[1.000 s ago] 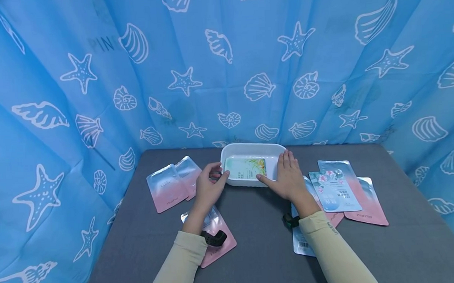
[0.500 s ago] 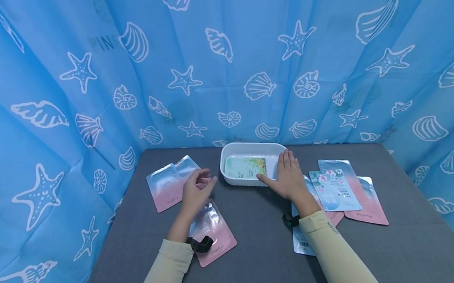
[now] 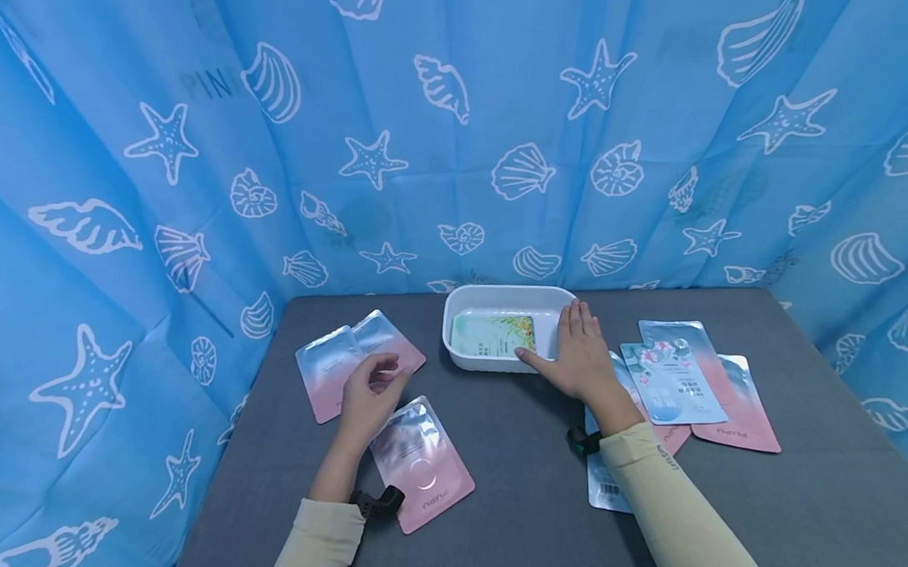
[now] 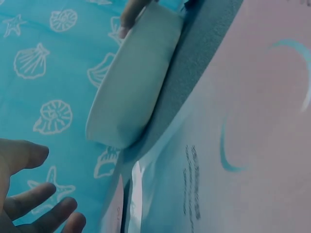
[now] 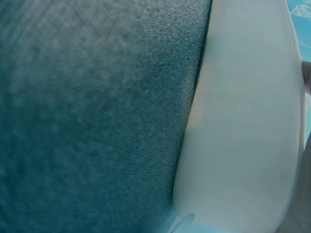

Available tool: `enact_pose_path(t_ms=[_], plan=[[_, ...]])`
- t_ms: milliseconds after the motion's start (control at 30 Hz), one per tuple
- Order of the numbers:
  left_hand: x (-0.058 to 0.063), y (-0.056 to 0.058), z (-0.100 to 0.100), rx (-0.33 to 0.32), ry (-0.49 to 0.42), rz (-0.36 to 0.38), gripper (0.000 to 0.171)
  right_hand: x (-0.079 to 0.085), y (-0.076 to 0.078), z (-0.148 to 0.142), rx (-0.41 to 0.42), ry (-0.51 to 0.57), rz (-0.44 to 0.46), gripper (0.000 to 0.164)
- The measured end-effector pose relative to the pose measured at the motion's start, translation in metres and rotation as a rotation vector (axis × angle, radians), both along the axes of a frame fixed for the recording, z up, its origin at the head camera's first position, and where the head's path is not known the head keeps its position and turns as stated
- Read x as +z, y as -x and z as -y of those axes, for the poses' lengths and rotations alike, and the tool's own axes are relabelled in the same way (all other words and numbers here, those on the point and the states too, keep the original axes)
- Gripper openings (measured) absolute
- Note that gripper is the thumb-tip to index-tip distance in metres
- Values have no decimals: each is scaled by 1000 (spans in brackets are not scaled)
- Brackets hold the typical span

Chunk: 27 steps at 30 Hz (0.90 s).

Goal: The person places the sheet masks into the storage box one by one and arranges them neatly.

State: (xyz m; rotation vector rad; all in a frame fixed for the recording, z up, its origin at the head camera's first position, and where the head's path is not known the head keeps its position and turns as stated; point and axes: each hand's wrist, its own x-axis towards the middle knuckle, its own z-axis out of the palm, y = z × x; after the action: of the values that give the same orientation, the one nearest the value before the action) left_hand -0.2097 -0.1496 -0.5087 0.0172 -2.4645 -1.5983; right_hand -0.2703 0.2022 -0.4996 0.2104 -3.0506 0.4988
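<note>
- White tray (image 3: 494, 365) sits near the far edge of the grey surface (image 3: 521, 498); I make it the centre of my clock, with the blue curtain (image 3: 377, 219) and its white shells at 12.
- One pale green packet (image 3: 489, 334), with yellow flowers at its corner, lies flat inside the tray, toward its 9 o'clock end.
- I see the right hand (image 3: 583, 358) at the tray's 4 o'clock, fingers straight along the end rim and thumb reaching over the near rim, resting rather than clenched. Whether the thumb touches the packet I cannot tell.
- At 8 o'clock I have the left hand (image 3: 362, 403), released: fingers loosely bent, apart from one another on my left wrist feed, holding nothing.
- Behind it, around 9 o'clock, lie two pink-and-blue sachets, the outer sachet (image 3: 318, 380) overlapping the inner sachet (image 3: 392, 340).
- At 7 o'clock another pink sachet (image 3: 423, 464) lies flat beside the left wrist.
- Toward 4 o'clock I count a floral blue sachet (image 3: 671, 384) on top of several pink ones; a silvery-blue sachet (image 3: 605, 487) lies at 5 o'clock, partly hidden by the right arm.
- Both wrists wear black bands (image 3: 379, 503), just beyond cream sleeves (image 3: 313, 539).
</note>
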Motion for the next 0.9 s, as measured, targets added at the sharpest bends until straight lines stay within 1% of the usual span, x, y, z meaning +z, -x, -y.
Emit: enact_pose_path(t_ms=[133,233,367,500,767,900], plan=[[-3,-5,5,-1,18,-7,36,-1,0,0,5,3,-3,125],[-4,-11,10,-15,31,4,38,0,0,1,10,-2,-1,125],[-8,-17,15,-50,41,52,40,1,-1,0,4,-15,3,125],[-11,-22,17,-66,67,85,40,0,-1,-1,0,-7,2,125],[-14,-34,22,-58,109,130,38,-1,-1,-2,6,11,8,126],[-15,-39,28,-50,130,129,39,-1,-1,-2,6,18,9,126]])
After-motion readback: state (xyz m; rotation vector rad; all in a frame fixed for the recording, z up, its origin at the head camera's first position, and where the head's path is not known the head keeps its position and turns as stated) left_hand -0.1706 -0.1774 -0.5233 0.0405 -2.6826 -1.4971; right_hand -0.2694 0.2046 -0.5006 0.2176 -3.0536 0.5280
